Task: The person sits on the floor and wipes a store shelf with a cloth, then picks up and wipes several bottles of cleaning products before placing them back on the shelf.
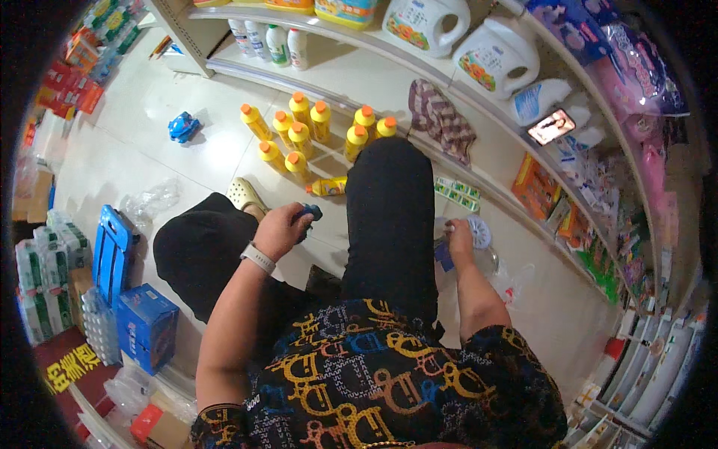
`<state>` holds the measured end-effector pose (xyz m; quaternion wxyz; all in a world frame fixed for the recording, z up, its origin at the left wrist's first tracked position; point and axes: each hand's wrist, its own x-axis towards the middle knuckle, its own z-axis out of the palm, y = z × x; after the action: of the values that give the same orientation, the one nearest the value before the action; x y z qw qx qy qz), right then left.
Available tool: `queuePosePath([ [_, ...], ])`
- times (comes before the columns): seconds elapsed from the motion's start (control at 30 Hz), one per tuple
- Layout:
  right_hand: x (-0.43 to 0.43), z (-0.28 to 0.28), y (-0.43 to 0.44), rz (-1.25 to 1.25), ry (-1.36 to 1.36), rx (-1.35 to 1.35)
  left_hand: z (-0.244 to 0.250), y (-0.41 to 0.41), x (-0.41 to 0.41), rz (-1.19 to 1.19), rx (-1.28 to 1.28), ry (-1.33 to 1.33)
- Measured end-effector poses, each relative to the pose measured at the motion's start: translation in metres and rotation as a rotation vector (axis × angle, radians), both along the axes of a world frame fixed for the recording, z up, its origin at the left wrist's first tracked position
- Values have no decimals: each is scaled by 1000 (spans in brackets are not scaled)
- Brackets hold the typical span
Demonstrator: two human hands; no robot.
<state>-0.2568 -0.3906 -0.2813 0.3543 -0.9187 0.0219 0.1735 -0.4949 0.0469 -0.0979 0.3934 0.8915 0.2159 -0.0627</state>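
My left hand (283, 233) is closed around a dark teal, crumpled cloth or bundle (308, 216) and hangs between my bent legs. To the right of my raised knee, my right hand (460, 238) holds something small and pale that I cannot make out. Close beside its fingers is a white round slotted plastic piece (478, 232). Several yellow bottles with orange caps (299, 137) stand on the tiled floor in front of me, and one yellow bottle (328, 186) lies on its side. A green and white packaged strip (457, 193) lies right of my knee.
Shelving (325, 92) curves across the front and right, holding white jugs (426, 25), a checked cloth (440, 120) and a lit phone (552, 127). A blue crumpled packet (183, 127) lies on the floor. At left are a blue folding stool (111, 252) and a blue box (147, 328).
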Motion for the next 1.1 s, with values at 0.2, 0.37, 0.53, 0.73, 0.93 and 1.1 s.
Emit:
queuePosePath([
  [0.2,-8,-9,23,-24,-135,207,-6,5,-7,0,23,6],
  [0.37,17,-58,-8,10,-252,14,-16,4,6,-18,-104,45],
  [0.53,50,59,93,-20,-408,386,-15,1,-2,143,-11,-43],
  [0.73,-14,248,236,306,-174,895,-2,12,5,395,-279,-313],
  [0.93,-89,185,306,438,492,726,-3,6,13,501,-625,-596],
  [1.1,-111,188,319,268,972,830,9,8,2,403,-567,-511],
])
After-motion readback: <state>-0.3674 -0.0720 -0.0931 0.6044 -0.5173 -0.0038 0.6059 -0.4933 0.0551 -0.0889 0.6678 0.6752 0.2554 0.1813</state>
